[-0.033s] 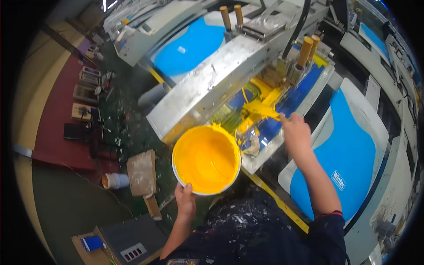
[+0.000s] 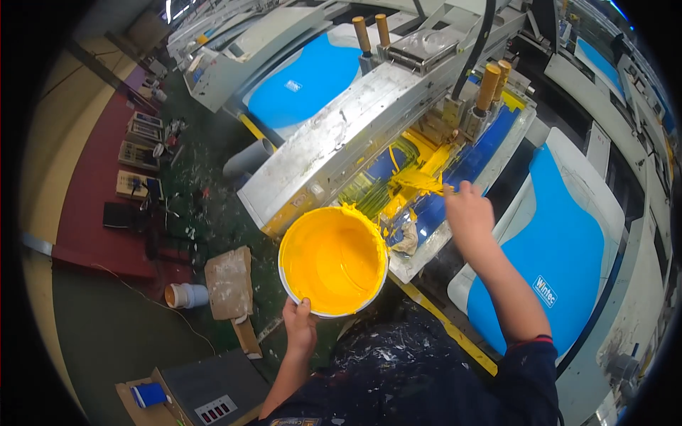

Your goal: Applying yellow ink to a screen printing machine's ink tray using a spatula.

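Observation:
My left hand [image 2: 300, 325] grips the near rim of a round white bucket [image 2: 302, 241], its thumb over the edge. Thick yellow ink coats the bucket's inside and lies on its rim. In my right hand [image 2: 469, 213] is a spatula [image 2: 419, 181], its blade covered in yellow ink and its handle mostly hidden by my fingers. The blade is over a blue printing screen [image 2: 465, 165] smeared with yellow, just beyond the bucket; I cannot tell whether they touch. A crumpled, stained rag [image 2: 407, 240] lies at the screen's near end, beside the bucket.
A long metal printing carriage [image 2: 320, 131] with wooden-handled clamps [image 2: 489, 86] spans the screen. To the right, a blue printed panel [image 2: 547, 248] lies on a white platen; another blue panel [image 2: 305, 79] is beyond the carriage. A grey box [image 2: 213, 387] stands at lower left.
My right hand has shifted slightly left, the spatula with it. The bucket has dropped a little lower in view, still in my left hand.

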`<action>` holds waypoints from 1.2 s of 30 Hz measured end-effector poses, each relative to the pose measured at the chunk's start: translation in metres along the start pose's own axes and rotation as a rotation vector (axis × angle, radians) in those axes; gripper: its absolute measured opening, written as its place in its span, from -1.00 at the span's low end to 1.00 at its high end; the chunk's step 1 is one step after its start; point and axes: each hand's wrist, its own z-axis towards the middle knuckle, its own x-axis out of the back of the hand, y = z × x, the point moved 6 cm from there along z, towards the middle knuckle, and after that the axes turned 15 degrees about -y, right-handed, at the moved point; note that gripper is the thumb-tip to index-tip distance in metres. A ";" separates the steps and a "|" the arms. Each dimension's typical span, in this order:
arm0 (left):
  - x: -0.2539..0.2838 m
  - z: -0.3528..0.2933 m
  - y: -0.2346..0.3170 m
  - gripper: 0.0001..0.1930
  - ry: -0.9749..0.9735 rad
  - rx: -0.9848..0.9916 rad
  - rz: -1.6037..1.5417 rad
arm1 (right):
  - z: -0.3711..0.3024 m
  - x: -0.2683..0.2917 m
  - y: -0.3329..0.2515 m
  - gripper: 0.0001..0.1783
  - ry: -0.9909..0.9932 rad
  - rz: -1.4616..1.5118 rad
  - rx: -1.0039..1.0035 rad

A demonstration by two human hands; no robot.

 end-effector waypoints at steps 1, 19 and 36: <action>0.007 -0.011 -0.005 -0.50 0.008 0.021 0.022 | 0.008 0.005 -0.016 -0.76 -0.063 0.018 -0.017; 0.017 -0.013 -0.009 -0.33 0.007 0.031 0.089 | 0.185 -0.083 -0.012 -0.72 -0.333 0.217 0.022; 0.011 -0.012 -0.009 -0.22 0.000 -0.067 0.147 | 0.147 -0.084 0.006 -0.48 0.141 0.316 0.105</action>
